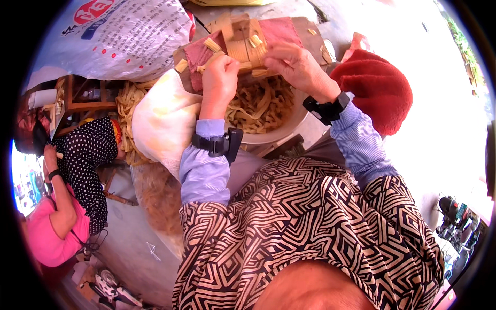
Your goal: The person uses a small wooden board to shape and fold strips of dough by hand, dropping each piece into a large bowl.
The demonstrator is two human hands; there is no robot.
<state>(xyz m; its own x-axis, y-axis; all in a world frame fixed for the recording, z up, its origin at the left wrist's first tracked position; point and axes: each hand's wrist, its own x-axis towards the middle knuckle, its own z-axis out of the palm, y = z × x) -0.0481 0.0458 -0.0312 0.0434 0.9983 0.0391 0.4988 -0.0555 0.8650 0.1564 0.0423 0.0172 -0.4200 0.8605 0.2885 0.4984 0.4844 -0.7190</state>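
Observation:
My left hand (pixel 219 80) has its fingers curled closed near pale yellow short pieces (pixel 212 44); what they hold is hidden. My right hand (pixel 294 67) is raised to its right, fingers pinched, contents unclear. Both are over a board with a yellowish wooden block (pixel 237 44) and pink cloth (pixel 279 28). Beneath them, a wide pale basin (pixel 268 137) contains tangled tan strips (pixel 258 111).
A white cloth (pixel 160 124) lies left of the basin, a red plush cover (pixel 377 93) right. A large printed sack (pixel 124 36) is upper left. A person in pink (pixel 57 232) works at far left. Parked vehicles (pixel 454 227) stand lower right.

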